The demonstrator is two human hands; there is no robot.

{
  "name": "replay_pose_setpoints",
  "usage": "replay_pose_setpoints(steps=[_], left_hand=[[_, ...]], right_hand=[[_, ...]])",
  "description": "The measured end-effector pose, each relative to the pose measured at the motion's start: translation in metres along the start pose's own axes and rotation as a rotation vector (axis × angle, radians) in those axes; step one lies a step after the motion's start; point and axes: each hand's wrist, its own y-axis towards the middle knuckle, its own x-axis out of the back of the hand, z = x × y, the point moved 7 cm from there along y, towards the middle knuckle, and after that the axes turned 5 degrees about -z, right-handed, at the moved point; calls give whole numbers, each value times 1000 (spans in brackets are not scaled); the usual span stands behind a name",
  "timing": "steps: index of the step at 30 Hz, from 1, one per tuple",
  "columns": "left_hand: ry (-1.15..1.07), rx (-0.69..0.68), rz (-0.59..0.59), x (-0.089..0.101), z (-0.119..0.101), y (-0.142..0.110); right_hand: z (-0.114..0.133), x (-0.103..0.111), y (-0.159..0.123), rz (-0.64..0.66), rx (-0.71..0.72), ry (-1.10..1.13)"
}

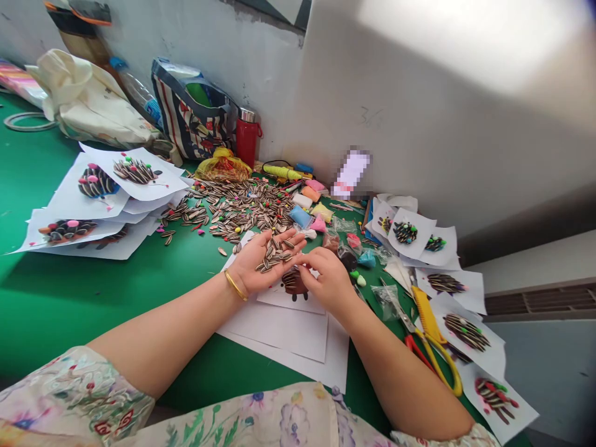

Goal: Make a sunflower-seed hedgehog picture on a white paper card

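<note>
My left hand (261,264) lies palm up with its fingers stretched, cupping a small heap of striped sunflower seeds (274,254). Close beside its fingertips, my right hand (328,279) has thumb and forefinger pinched together; what is between them is too small to make out. Both hands are above a white paper card (307,304) bearing a brown clay hedgehog shape (294,282) with dark feet and some seeds as spines, partly hidden by the hands. Larger white sheets (279,332) lie beneath the card. A big pile of loose sunflower seeds (251,202) spreads behind my left hand.
Finished-looking seed hedgehog cards are stacked at left (88,214) and lined up at right (465,332). Scissors with yellow handles (442,360) lie by my right forearm. Coloured clay packets (302,217), a red bottle (246,139) and a striped bag (186,112) stand toward the wall.
</note>
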Motion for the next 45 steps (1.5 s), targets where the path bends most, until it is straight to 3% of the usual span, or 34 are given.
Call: replay_pose_setpoints(steps=[6,18,35,40,45], left_hand=[[18,33,14,0,6,-1],[60,67,24,0,10,-3],[51,160,83,-10,26,-6],[55,154,98,-11,25,-8],[71,126,65,-5,16,-7]], right_hand=[[10,-3,3,-16,66,41],[5,5,4,-63,-15,11],[26,-4,4,-78,119,47],[19,4,4,-115,10,161],[-2,4,-1,-78,-254,364]])
